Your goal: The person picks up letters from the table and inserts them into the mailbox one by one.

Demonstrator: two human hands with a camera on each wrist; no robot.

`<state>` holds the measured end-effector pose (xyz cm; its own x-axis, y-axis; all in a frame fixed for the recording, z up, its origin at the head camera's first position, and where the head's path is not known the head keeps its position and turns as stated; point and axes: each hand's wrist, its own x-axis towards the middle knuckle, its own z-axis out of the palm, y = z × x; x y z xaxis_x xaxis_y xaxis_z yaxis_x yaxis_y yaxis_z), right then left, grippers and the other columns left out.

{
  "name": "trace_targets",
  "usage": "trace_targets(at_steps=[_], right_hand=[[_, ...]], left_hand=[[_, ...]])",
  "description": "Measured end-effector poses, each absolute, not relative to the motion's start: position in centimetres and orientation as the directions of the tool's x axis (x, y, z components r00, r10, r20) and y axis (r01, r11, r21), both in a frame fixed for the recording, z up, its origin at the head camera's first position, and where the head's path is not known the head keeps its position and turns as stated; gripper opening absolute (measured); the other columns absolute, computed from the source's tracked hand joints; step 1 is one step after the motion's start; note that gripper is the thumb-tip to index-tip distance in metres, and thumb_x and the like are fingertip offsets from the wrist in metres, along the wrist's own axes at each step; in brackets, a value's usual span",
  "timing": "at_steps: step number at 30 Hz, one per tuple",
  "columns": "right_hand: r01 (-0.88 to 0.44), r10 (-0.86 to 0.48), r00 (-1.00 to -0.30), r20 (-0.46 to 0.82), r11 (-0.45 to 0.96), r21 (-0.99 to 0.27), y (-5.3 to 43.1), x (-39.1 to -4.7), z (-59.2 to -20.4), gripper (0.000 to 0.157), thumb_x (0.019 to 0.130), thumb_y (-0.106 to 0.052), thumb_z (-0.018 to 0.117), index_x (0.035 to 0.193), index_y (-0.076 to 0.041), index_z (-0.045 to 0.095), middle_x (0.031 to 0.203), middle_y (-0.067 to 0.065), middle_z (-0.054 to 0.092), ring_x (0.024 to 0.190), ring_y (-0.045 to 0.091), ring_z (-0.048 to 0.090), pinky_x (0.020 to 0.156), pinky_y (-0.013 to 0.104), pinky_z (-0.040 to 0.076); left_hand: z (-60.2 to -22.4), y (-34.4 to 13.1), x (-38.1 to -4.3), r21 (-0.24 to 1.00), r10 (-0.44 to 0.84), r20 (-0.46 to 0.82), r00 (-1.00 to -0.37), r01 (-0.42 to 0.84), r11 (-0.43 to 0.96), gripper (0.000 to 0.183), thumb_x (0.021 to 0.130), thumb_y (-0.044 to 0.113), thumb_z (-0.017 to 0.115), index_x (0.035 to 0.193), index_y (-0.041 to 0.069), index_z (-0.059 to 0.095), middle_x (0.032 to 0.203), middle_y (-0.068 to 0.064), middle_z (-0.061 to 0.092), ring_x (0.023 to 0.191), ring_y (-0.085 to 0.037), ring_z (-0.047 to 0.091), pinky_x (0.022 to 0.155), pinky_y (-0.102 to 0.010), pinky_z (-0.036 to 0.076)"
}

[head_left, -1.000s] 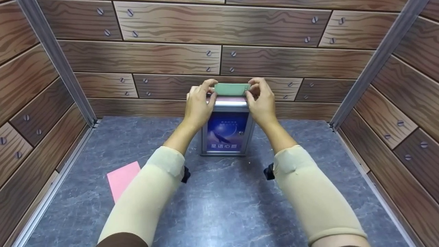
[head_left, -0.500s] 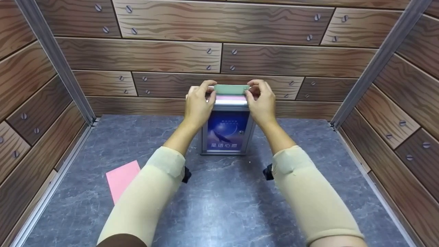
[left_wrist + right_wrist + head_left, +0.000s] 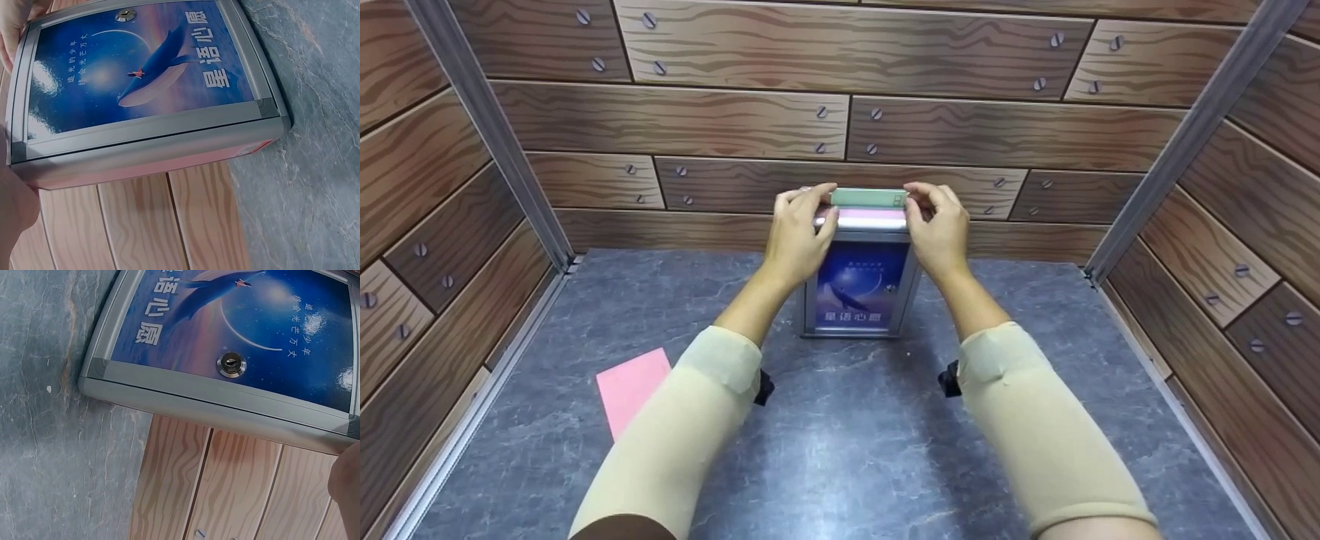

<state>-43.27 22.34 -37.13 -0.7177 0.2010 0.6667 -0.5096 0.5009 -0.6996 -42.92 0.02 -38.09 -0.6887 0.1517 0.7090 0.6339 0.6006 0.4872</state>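
A grey-framed metal box (image 3: 851, 289) with a lock and a blue whale picture on its front stands upright at the back middle. A green envelope (image 3: 870, 197), with small squares printed at its right end, stands up as a narrow strip at the box's pink top. My left hand (image 3: 796, 232) pinches the envelope's left end between fingers and thumb, close over the box's top corner. The right hand (image 3: 941, 231) pinches the other end in the same way. In the wrist views the box front fills the upper part; the envelope is hidden there.
A pink envelope-like sheet (image 3: 631, 386) lies on the grey marbled floor (image 3: 840, 450) at left, partly behind the left sleeve. Wood-patterned walls (image 3: 750, 124) with metal corner posts (image 3: 495, 135) enclose the sides and back.
The green envelope has sunk a little lower at the box top, so less of it shows. Both hands keep their hold at its ends. The view shifts slightly.
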Motion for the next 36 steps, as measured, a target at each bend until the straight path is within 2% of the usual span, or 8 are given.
trace_targets(at_steps=[10, 14, 18, 21, 27, 33, 36], right_hand=[[-0.546, 0.139, -0.751, 0.645, 0.417, -0.726, 23.3, -42.8, -37.0, 0.026, 0.096, 0.009, 0.067, 0.121, 0.008, 0.076, 0.109, 0.022, 0.072, 0.095, 0.004, 0.067, 0.083, 0.008, 0.053], [-0.565, 0.102, -0.734, 0.671, 0.457, -0.687, 23.5, -42.5, -37.1, 0.025, 0.096, 0.006, 0.074, 0.121, 0.007, 0.075, 0.112, 0.021, 0.071, 0.101, 0.017, 0.071, 0.089, 0.009, 0.054], [-0.555, 0.117, -0.698, 0.706, 0.535, -0.637, 23.5, -42.0, -37.5, 0.024, 0.093, -0.003, 0.083, 0.116, 0.002, 0.076, 0.111, 0.020, 0.069, 0.104, 0.030, 0.069, 0.096, 0.025, 0.056], [-0.527, 0.171, -0.686, 0.707, 0.554, -0.645, 23.6, -41.5, -37.8, 0.025, 0.091, -0.007, 0.086, 0.111, 0.001, 0.076, 0.108, 0.019, 0.064, 0.104, 0.032, 0.067, 0.098, 0.036, 0.055], [-0.497, 0.255, -0.690, 0.677, 0.513, -0.699, 23.8, -40.6, -38.7, 0.024, 0.091, -0.005, 0.086, 0.110, 0.000, 0.074, 0.105, 0.016, 0.059, 0.100, 0.023, 0.060, 0.093, 0.028, 0.048], [-0.508, 0.295, -0.675, 0.676, 0.479, -0.716, 23.6, -39.7, -39.8, 0.026, 0.091, -0.001, 0.082, 0.114, 0.002, 0.069, 0.106, 0.015, 0.059, 0.098, 0.018, 0.056, 0.091, 0.026, 0.047], [-0.523, 0.350, -0.667, 0.657, 0.408, -0.748, 23.2, -39.0, -40.4, 0.029, 0.089, 0.003, 0.081, 0.115, 0.003, 0.067, 0.105, 0.012, 0.057, 0.098, 0.018, 0.055, 0.091, 0.026, 0.048]], left_hand=[[-37.7, -0.3, -42.1, 0.498, 0.192, 0.645, -0.740, 0.598, 0.628, 0.043, 0.109, 0.026, 0.061, 0.144, 0.001, 0.065, 0.145, -0.017, 0.070, 0.142, -0.037, 0.056, 0.129, -0.045, 0.038], [-37.9, -0.9, -41.7, 0.517, 0.154, 0.657, -0.738, 0.590, 0.619, 0.040, 0.108, 0.024, 0.062, 0.142, 0.002, 0.066, 0.143, -0.018, 0.068, 0.140, -0.038, 0.057, 0.126, -0.046, 0.041], [-38.5, -1.9, -40.9, 0.547, 0.105, 0.667, -0.738, 0.580, 0.604, 0.037, 0.105, 0.020, 0.064, 0.137, 0.003, 0.066, 0.137, -0.018, 0.067, 0.133, -0.040, 0.057, 0.121, -0.050, 0.043], [-39.3, -2.6, -40.0, 0.587, 0.064, 0.645, -0.761, 0.547, 0.597, 0.038, 0.104, 0.019, 0.064, 0.138, 0.004, 0.064, 0.139, -0.018, 0.063, 0.132, -0.040, 0.055, 0.118, -0.053, 0.042], [-41.3, -4.1, -38.3, 0.646, 0.013, 0.600, -0.800, 0.494, 0.581, 0.045, 0.103, 0.020, 0.063, 0.145, 0.004, 0.056, 0.143, -0.020, 0.059, 0.134, -0.041, 0.053, 0.117, -0.055, 0.041], [-43.6, -5.3, -36.4, 0.694, -0.020, 0.573, -0.820, 0.472, 0.544, 0.045, 0.100, 0.012, 0.067, 0.142, 0.004, 0.055, 0.133, -0.019, 0.065, 0.126, -0.040, 0.059, 0.113, -0.056, 0.044], [-44.9, -5.7, -35.4, 0.717, -0.023, 0.552, -0.834, 0.460, 0.524, 0.045, 0.097, 0.008, 0.068, 0.140, 0.003, 0.055, 0.130, -0.020, 0.067, 0.124, -0.040, 0.061, 0.112, -0.057, 0.045]])
